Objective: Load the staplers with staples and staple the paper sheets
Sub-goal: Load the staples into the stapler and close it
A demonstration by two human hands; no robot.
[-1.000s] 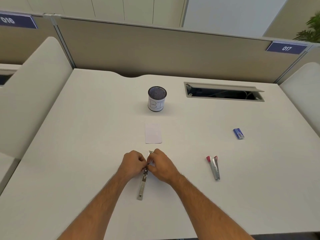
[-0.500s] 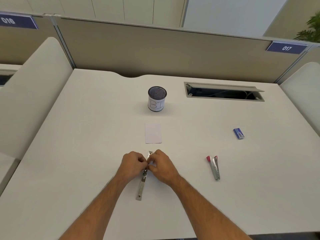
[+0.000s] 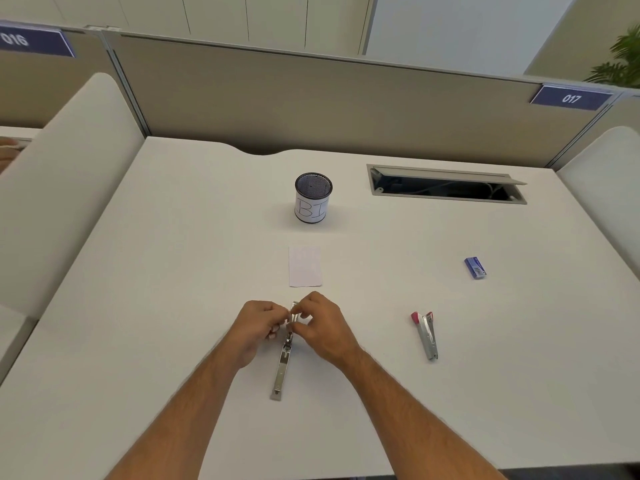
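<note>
While both hands [image 3: 294, 327] still pinch the open stapler [image 3: 282, 365], little changed.

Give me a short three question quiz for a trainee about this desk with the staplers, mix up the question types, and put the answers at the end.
1. True or false: both hands, left hand and right hand, are at the open stapler.
2. Multiple choice: the paper lies between the hands and which thing? A) cup B) staple box C) red stapler
3. Fill in: the red stapler lies to the ____ of the hands.

Key: 1 true; 2 A; 3 right
</note>
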